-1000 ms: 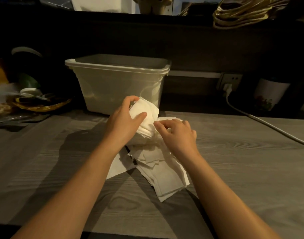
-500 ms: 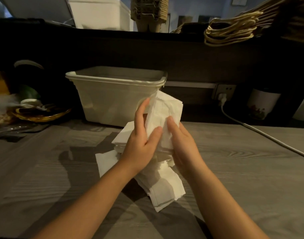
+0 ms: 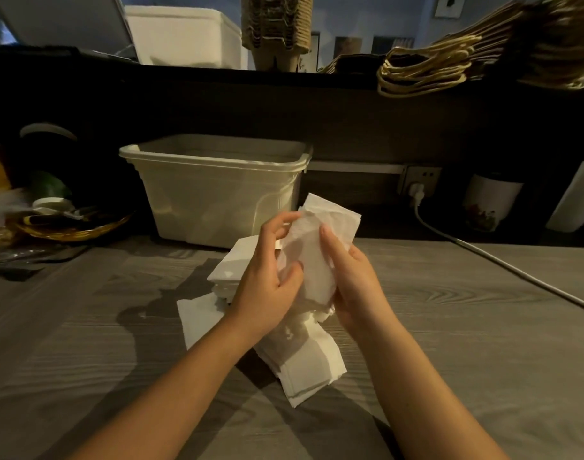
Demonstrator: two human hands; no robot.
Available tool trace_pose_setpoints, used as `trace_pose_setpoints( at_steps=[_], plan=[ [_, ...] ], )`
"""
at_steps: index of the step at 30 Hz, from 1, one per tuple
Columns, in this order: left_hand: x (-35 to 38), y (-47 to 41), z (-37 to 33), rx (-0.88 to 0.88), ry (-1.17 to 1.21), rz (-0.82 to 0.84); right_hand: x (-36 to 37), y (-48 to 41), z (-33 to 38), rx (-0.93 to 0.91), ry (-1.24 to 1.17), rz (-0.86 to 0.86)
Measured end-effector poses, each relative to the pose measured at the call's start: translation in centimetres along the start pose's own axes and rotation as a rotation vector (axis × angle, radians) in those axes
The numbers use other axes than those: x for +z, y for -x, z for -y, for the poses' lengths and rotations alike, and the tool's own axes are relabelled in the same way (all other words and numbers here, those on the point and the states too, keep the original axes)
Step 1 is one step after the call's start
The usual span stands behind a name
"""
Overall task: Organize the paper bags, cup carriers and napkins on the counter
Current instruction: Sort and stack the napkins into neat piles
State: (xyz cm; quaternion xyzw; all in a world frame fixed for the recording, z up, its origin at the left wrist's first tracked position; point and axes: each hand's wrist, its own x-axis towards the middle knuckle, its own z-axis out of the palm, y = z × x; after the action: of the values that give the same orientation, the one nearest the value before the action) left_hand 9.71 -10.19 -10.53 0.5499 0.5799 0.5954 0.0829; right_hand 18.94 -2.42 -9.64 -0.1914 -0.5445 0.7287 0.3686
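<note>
A bundle of white napkins (image 3: 320,250) stands upright between my two hands, lifted above the grey wooden counter (image 3: 466,327). My left hand (image 3: 267,280) grips its left side, thumb on the front. My right hand (image 3: 350,277) holds the right side, thumb laid along the front. Under and before my hands lies a loose pile of napkins (image 3: 303,363), with a neater stack (image 3: 232,270) to the left. A translucent plastic bin (image 3: 214,190) stands just behind. Paper bags with rope handles (image 3: 449,64) and a stack of cup carriers (image 3: 275,28) sit on the upper ledge.
A woven tray of small items (image 3: 68,224) sits at the far left. A white cable (image 3: 483,254) runs from a wall socket (image 3: 418,180) across the counter's right side. A white mug (image 3: 489,204) stands at the back right. A white box (image 3: 184,34) rests on the ledge.
My hands have raised the napkin bundle from the pile and turned it upright between them. The view has tilted up, showing more of the ledge.
</note>
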Motion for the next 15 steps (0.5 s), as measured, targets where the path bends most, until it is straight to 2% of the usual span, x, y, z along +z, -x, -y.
trace_pose_setpoints(
  at_steps=[2, 6, 9, 11, 15],
  plan=[
    [0.3, 0.0, -0.3, -0.024, 0.048, -0.021, -0.1, 0.0, 0.1, -0.014, 0.022, -0.028],
    [0.6, -1.0, -1.2, -0.233, 0.104, -0.097, -0.1, 0.1, 0.5, -0.04, 0.075, -0.023],
    [1.2, -1.4, -1.4, -0.333, 0.112, -0.123, 0.4, 0.2, 0.1, -0.1, 0.223, -0.01],
    [1.4, -1.3, -1.5, -0.313, 0.08, -0.151, 0.6, 0.2, -0.1, -0.115, 0.264, -0.016],
    [1.2, -1.4, -1.3, -0.26, 0.001, -0.156, 0.2, 0.1, 0.4, -0.021, 0.171, -0.015]
  ],
)
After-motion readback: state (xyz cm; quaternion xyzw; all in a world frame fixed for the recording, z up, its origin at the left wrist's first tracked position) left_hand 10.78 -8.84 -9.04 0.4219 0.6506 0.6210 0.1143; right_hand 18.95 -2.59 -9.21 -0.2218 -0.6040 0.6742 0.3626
